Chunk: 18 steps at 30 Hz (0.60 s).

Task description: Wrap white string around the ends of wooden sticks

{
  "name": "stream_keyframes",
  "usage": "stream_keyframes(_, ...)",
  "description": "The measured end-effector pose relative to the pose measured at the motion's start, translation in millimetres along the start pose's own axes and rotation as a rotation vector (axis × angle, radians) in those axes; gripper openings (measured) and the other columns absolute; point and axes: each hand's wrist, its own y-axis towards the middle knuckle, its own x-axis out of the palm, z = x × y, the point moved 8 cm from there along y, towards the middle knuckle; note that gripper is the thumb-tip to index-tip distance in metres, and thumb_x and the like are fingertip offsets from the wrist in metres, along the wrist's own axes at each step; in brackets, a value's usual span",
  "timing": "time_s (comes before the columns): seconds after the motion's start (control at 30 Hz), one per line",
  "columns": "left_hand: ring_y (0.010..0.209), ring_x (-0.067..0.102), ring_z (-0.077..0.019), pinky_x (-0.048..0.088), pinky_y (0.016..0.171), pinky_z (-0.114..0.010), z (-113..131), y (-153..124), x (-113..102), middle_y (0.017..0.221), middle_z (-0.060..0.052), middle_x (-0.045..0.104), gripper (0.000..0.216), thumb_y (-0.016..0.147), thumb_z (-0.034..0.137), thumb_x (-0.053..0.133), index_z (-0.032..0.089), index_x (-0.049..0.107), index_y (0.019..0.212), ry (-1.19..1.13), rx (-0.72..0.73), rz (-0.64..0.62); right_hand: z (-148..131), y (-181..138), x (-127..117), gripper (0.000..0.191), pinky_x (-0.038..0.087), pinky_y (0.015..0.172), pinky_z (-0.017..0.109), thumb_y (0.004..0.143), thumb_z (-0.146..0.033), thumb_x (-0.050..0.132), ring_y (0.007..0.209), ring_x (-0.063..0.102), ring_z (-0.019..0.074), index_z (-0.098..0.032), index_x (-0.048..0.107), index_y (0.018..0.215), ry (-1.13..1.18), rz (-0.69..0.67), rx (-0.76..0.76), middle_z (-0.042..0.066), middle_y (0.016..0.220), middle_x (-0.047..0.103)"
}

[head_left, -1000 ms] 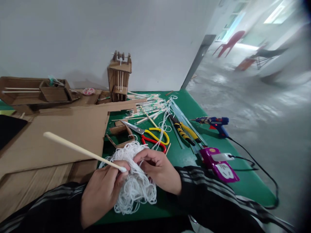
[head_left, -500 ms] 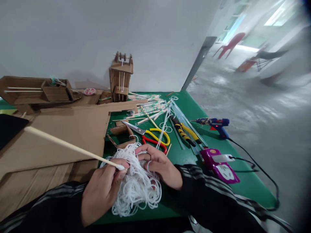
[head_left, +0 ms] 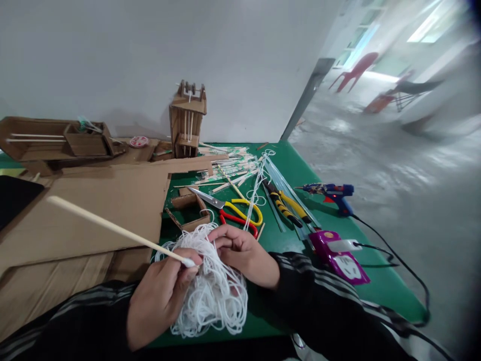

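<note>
A pale wooden stick (head_left: 108,226) slants up to the left from my left hand (head_left: 160,296). White string is wound around its lower end (head_left: 188,262), and my left thumb and forefinger pinch it there. My right hand (head_left: 246,255) is closed on strands at the top of a tangled heap of white string (head_left: 210,306). The heap lies at the table's front edge, between and under both hands. Just beyond my right hand are scissors (head_left: 240,215) with one yellow and one red handle.
Cardboard sheets (head_left: 112,215) cover the left side of the green table (head_left: 379,250). A cardboard tower (head_left: 184,125) stands at the wall. Wrapped sticks (head_left: 233,165), pliers (head_left: 283,203), a blue glue gun (head_left: 334,193) and a purple power strip (head_left: 340,258) with cords lie further right.
My right fingers have drawn closer together on the string. The stick's far end has shifted slightly right, with my left hand still pinching its wound end.
</note>
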Motion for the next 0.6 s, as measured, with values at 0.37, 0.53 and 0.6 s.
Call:
stream_keyframes(0.37, 0.078, 0.068, -0.0132, 0.050, 0.074, -0.018, -4.9, -1.9, 2.1, 0.087, 0.001, 0.068, 0.013, 0.097, 0.024, 0.041, 0.024, 0.054, 0.098, 0.003, -0.023, -0.005, 12.2, -1.6, -5.6, 0.031, 0.047, 0.055, 0.017, 0.075, -0.023, 0.076, 0.061, 0.065, 0.0088, -0.017, 0.065, 0.103, -0.087, 0.073, 0.069, -0.001, 0.074, 0.071)
stream_keyframes(0.53, 0.077, 0.069, -0.0147, 0.051, 0.071, -0.021, -4.9, -0.6, 3.4, 0.089, 0.000, 0.070, 0.014, 0.097, 0.025, 0.040, 0.023, 0.053, 0.099, 0.074, 0.002, -0.004, 12.6, -2.0, -5.9, 0.038, 0.053, 0.069, 0.023, 0.069, -0.018, 0.080, 0.079, 0.068, 0.0137, -0.015, 0.064, 0.104, -0.229, 0.094, 0.062, 0.003, 0.085, 0.072)
stream_keyframes(0.6, 0.078, 0.070, -0.0148, 0.051, 0.070, -0.021, -3.1, 0.5, 3.9, 0.090, 0.000, 0.071, 0.013, 0.097, 0.024, 0.039, 0.023, 0.052, 0.100, 0.078, 0.014, -0.007, 12.0, -2.8, -8.3, 0.035, 0.052, 0.064, 0.021, 0.070, -0.020, 0.080, 0.074, 0.067, 0.0126, -0.015, 0.064, 0.100, -0.274, 0.146, 0.063, 0.001, 0.080, 0.070)
